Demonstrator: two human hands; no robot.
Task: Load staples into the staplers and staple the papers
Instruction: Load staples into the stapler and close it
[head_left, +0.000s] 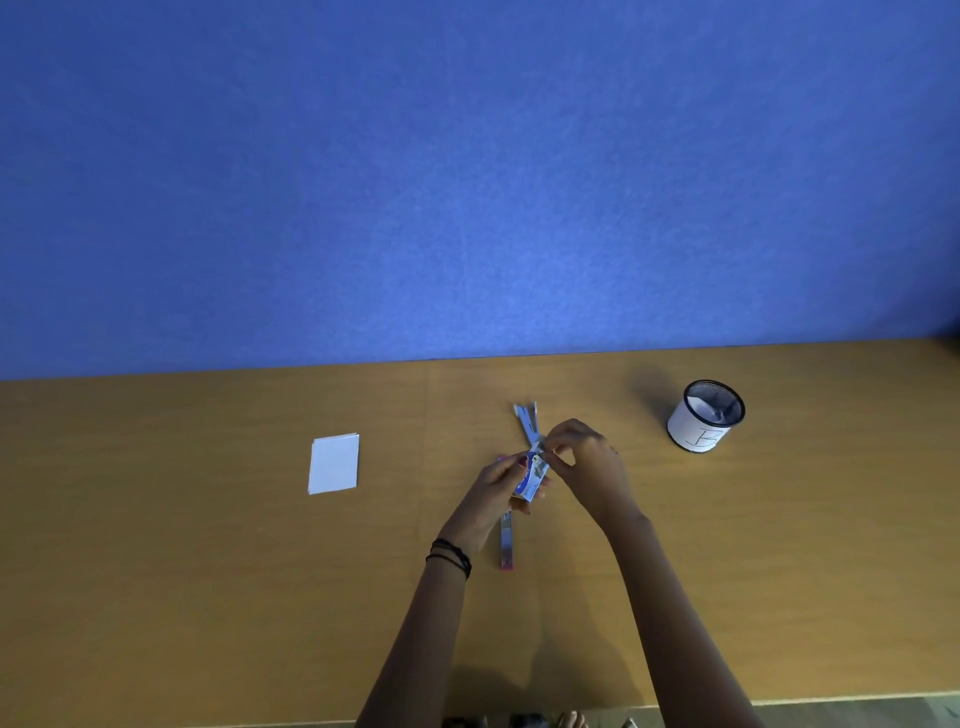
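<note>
Two hands (491, 491) (592, 467) pinch staple box (531, 480) — above stapler (506, 543)

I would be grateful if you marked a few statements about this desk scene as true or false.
1. The left hand holds the small blue-and-white cardboard staple box. True.
2. The white stack of papers lies to the right of both hands. False: it lies to their left, on the wooden desk.
3. The black mesh cup with a white label stands upright. True.
4. The right hand rests flat on the desk. False: its fingers pinch the far end of the box.
5. The pink stapler sits inside the cup. False: it lies on the desk, near the left wrist.
</note>
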